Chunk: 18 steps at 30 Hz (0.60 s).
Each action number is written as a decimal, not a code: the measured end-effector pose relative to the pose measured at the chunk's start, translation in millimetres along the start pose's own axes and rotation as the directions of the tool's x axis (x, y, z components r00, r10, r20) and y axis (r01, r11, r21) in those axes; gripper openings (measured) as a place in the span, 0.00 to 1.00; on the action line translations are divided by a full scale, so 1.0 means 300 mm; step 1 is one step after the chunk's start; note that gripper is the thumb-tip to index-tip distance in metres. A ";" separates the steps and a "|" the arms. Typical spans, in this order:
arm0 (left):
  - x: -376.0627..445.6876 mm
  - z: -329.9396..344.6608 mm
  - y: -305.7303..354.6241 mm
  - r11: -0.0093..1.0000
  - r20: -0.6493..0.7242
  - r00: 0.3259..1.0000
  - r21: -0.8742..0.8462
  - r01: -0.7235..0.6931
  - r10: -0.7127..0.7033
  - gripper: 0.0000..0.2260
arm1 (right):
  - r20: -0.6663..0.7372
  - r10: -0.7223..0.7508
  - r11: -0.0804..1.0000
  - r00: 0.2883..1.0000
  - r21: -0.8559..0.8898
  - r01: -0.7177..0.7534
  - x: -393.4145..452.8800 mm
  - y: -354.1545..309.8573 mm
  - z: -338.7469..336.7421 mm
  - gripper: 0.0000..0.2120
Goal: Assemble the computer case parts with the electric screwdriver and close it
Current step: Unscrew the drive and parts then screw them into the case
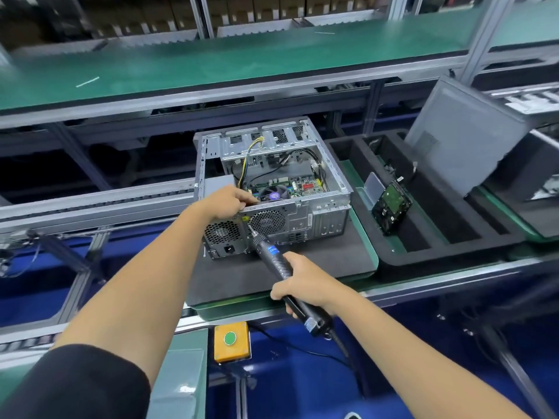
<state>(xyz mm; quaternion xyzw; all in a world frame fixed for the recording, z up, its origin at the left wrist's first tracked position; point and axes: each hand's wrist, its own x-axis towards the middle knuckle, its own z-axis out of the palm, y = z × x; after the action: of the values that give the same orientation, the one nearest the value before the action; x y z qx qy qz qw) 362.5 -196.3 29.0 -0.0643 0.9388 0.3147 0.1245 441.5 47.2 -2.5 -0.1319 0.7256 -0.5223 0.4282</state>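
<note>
The right hand (298, 284) is wrapped around the dark electric screwdriver (273, 258), its bit touching the rear panel of the open computer case (272, 182) by the round fan grille. The left hand (228, 202) curls over the case's top rear edge. The silver case lies on a dark foam pad (317, 261) — motherboard and cables exposed. To its right a hard drive (391, 207) leans in a black foam tray (435, 225), beside a grey side panel (462, 134). A yellow button box (231, 341) sits nearer.

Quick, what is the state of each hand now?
Left hand: grips the computer case rear top edge.
Right hand: holds the electric screwdriver.
</note>
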 end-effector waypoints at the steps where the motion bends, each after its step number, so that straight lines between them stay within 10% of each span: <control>1: -0.003 0.006 -0.007 1.000 -0.012 1.000 -0.028 0.003 -0.003 0.17 | -0.004 -0.001 1.000 1.000 0.010 0.001 0.010 -0.001 0.010 0.17; 18: -0.011 0.022 -0.018 0.989 -0.094 0.996 -0.144 -0.009 -0.005 0.20 | -0.034 -0.018 0.999 0.999 0.049 0.020 0.045 -0.034 0.050 0.20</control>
<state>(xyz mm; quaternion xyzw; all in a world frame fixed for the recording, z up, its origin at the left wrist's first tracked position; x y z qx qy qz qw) 368.0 -196.5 21.9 -0.0868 0.9184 0.3787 0.0749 442.3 24.7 -1.4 -0.1192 0.7183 -0.5463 0.4140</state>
